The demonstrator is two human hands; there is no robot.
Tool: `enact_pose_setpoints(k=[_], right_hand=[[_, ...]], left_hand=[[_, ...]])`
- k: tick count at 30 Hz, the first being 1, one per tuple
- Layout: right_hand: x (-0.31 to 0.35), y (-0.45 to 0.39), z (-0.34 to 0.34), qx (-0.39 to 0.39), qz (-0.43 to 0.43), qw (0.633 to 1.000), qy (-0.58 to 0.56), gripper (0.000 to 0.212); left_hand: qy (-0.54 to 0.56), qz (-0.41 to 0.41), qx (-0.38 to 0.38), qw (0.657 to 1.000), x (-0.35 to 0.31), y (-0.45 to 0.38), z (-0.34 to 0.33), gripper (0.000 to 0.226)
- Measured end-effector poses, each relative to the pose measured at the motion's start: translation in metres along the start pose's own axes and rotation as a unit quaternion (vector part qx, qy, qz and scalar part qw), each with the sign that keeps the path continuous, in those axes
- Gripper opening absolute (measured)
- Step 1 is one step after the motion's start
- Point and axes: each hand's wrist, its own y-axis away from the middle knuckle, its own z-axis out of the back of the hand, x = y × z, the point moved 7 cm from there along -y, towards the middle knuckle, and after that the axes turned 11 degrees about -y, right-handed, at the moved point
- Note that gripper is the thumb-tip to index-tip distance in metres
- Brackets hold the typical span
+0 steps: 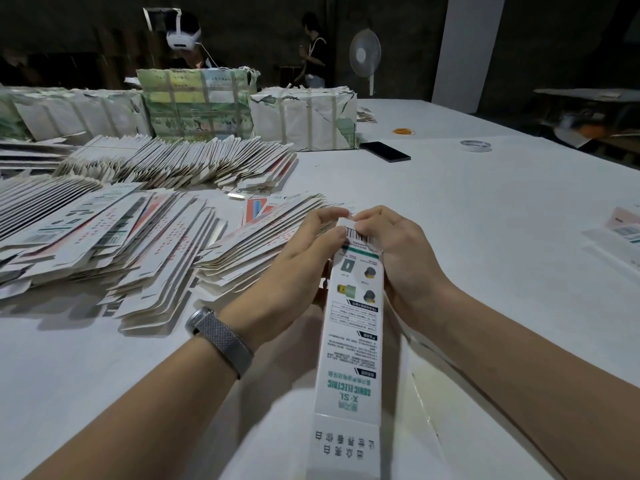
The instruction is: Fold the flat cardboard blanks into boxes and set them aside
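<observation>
A long, narrow white box (353,344) with green print and a barcode runs from the bottom edge up to the middle of the view. My left hand (304,251) grips its far end from the left, thumb and fingers pinching the top flap. From the right, my right hand (398,247) holds the same end, fingertips on the flap by the barcode. Left of my hands, flat blanks (263,237) lie in fanned stacks, with more rows (104,233) further left and behind (180,161).
Wrapped, strapped bundles (197,105) stand at the table's far side. A black phone (385,151), a tape roll (475,145) and an orange ring (403,131) lie beyond my hands. More cartons (620,233) rest at the right edge. Two people and a fan (364,53) are at the back.
</observation>
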Motion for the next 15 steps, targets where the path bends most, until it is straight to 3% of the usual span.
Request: enact_pose_setpoints(k=[6, 15], right_hand=[[0.0058, 0.0003, 0.0004, -0.010, 0.024, 1.000, -0.005, 0.032], [0.0116, -0.0001, 0.0047, -0.036, 0.047, 0.998, 0.014, 0.024]], left_hand=[[-0.003, -0.003, 0.008, 1.000, -0.0011, 0.0005, -0.0004, 0.026], [-0.020, -0.021, 0.038, 0.999, -0.0059, 0.0046, -0.0034, 0.028]])
